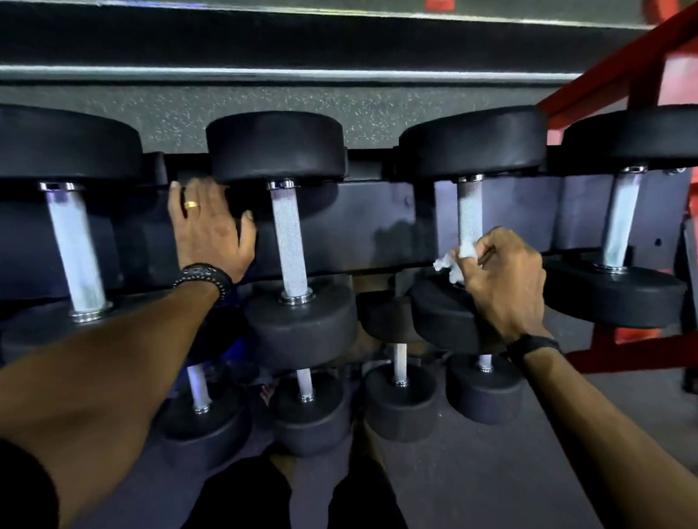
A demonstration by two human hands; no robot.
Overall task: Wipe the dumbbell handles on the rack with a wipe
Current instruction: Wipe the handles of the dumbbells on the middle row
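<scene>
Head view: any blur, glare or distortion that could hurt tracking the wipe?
Head view: wide-angle bending bows the rack and rails; dim light with a bluish cast; bright sheen on the handle; slight motion blur on the right hand and the wipe; the left hand is sharper.

You have four black-headed dumbbells on the dark rack's (377, 226) upper tier, knurled silver handles running front to back. The crumpled white wipe (456, 258) sits against the near end of the third handle (470, 213).
</scene>
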